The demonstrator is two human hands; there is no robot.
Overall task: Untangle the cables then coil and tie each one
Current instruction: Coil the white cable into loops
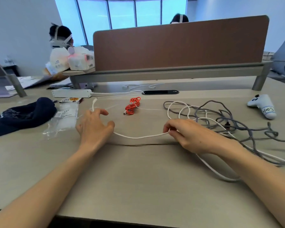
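A white cable [138, 137] sags between the two hands just above the beige bench [138, 178]. The left hand [94, 127] has its fingers loosely curled around the cable, whose plug end [94, 101] rises behind the fingers; how firmly it grips cannot be told. The right hand [186, 134] pinches the cable between thumb and fingertips. From there the white cable runs back under the right wrist and loops into a loose tangle with a grey braided cable [229, 122], spread across the bench to the right. An orange cable [132, 106], already bundled, lies by itself beyond the hands, well apart from the tangle.

To the left lie a dark blue cloth [23, 114] and a clear plastic bag [64, 119], the bag just beside the left hand; what it contains cannot be made out. A white power strip [71, 93] sits behind them. A white plush toy [262, 106] marked with a label lies at the far right. A brown divider panel [179, 45] closes off the back of the bench, with filled plastic bags [72, 58] at its left end.
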